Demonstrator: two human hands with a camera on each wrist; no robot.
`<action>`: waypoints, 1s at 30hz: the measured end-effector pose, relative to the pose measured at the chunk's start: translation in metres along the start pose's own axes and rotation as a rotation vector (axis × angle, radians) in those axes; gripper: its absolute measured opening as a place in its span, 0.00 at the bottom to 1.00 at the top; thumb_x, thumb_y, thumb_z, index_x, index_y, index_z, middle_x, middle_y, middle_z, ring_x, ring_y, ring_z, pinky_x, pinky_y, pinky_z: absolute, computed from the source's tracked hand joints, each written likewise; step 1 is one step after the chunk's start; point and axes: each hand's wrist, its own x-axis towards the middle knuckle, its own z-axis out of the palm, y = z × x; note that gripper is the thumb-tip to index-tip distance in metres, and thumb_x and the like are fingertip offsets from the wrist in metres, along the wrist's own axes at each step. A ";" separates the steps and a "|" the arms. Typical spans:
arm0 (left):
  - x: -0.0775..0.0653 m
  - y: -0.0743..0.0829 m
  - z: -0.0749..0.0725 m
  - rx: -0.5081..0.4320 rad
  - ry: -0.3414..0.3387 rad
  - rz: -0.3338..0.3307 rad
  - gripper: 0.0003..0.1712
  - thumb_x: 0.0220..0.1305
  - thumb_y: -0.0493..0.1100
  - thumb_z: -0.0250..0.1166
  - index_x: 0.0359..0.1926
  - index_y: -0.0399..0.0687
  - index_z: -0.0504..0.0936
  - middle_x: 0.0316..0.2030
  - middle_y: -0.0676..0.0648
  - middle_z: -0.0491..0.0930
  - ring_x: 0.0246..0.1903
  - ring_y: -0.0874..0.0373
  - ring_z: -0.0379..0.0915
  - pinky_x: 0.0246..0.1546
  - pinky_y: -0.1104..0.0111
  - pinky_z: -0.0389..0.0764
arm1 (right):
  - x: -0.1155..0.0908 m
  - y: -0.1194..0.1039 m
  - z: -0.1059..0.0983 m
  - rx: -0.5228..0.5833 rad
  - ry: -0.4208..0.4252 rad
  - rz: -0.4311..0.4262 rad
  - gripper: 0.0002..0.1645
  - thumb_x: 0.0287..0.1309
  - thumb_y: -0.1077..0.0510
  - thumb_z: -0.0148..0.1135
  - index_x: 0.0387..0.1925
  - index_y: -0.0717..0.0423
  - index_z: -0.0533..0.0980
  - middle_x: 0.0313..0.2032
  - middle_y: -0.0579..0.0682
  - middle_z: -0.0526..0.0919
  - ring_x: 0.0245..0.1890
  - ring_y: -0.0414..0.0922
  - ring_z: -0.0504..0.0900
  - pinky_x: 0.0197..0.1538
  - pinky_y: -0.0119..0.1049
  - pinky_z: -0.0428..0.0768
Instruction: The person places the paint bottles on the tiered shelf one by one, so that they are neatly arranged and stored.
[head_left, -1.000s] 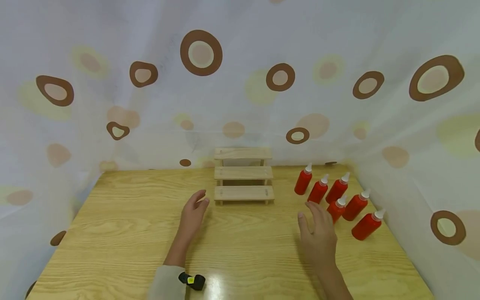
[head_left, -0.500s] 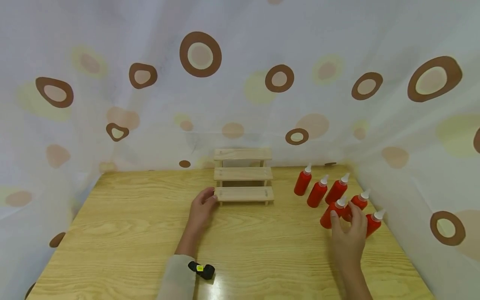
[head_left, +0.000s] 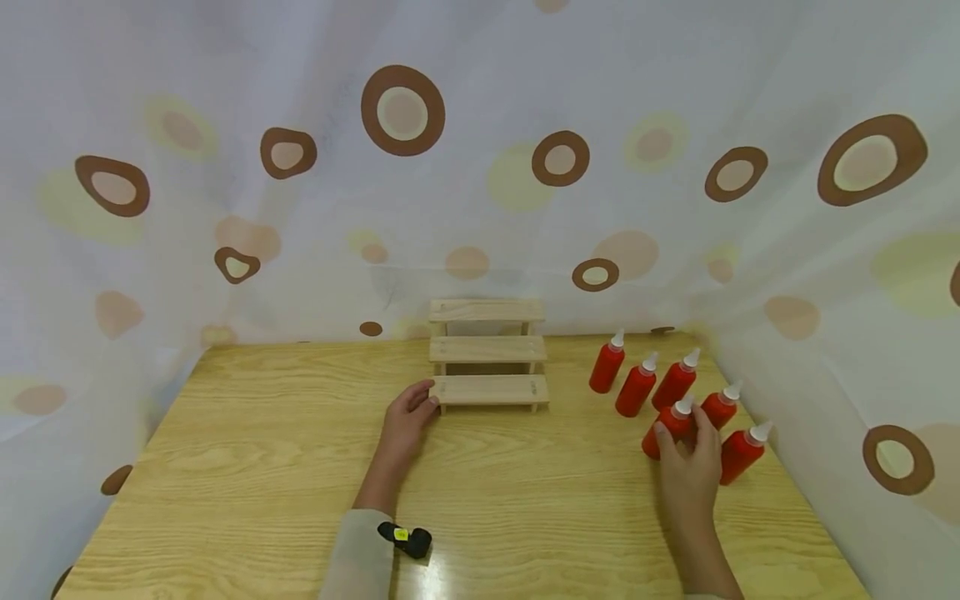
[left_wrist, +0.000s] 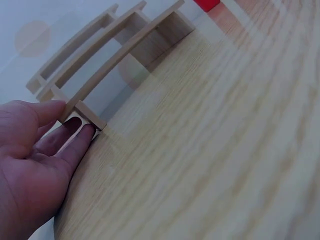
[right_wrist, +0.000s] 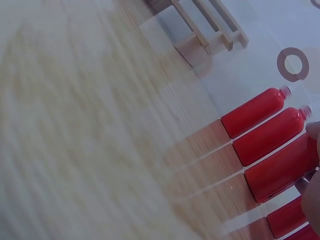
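Observation:
A three-step wooden display rack (head_left: 489, 389) stands at the back middle of the table. My left hand (head_left: 407, 425) holds the left end of its lowest step; in the left wrist view the thumb lies against the board (left_wrist: 75, 100) and the other fingers reach beneath it. At the right, my right hand (head_left: 690, 475) grips a red squeeze bottle (head_left: 667, 427) with a white nozzle, thumb on its left side and fingers on its right. That bottle stands upright on the table. In the right wrist view the held bottle (right_wrist: 280, 167) shows, with only part of the hand visible at the edge.
Several more red bottles stand close around the held one, among them one at the back left (head_left: 607, 367) and one at the front right (head_left: 742, 456). A patterned curtain (head_left: 465, 192) closes off the back and sides of the wooden table (head_left: 255, 467).
My left hand has moved right and taken hold of the rack's end. My right hand has reached over to the bottles, then shifted slightly left and closed round the front one.

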 end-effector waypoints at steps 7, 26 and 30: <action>0.001 -0.003 -0.004 0.041 -0.003 0.005 0.22 0.73 0.38 0.61 0.66 0.44 0.76 0.62 0.36 0.76 0.61 0.49 0.74 0.58 0.67 0.80 | -0.001 0.006 0.003 0.045 0.055 -0.039 0.34 0.69 0.48 0.62 0.73 0.35 0.64 0.68 0.46 0.72 0.63 0.46 0.71 0.69 0.34 0.73; 0.001 -0.003 -0.003 0.025 0.009 0.028 0.22 0.72 0.38 0.62 0.65 0.44 0.76 0.59 0.35 0.79 0.55 0.54 0.78 0.52 0.74 0.79 | 0.001 0.011 0.005 0.074 -0.021 -0.093 0.36 0.68 0.46 0.63 0.74 0.38 0.63 0.69 0.46 0.69 0.69 0.51 0.70 0.71 0.38 0.71; 0.001 -0.002 -0.001 0.022 0.005 0.020 0.22 0.72 0.38 0.62 0.65 0.43 0.77 0.60 0.35 0.78 0.57 0.52 0.76 0.55 0.71 0.78 | 0.001 0.010 0.004 0.066 -0.018 -0.078 0.36 0.69 0.47 0.63 0.74 0.38 0.62 0.70 0.47 0.69 0.69 0.50 0.69 0.73 0.43 0.69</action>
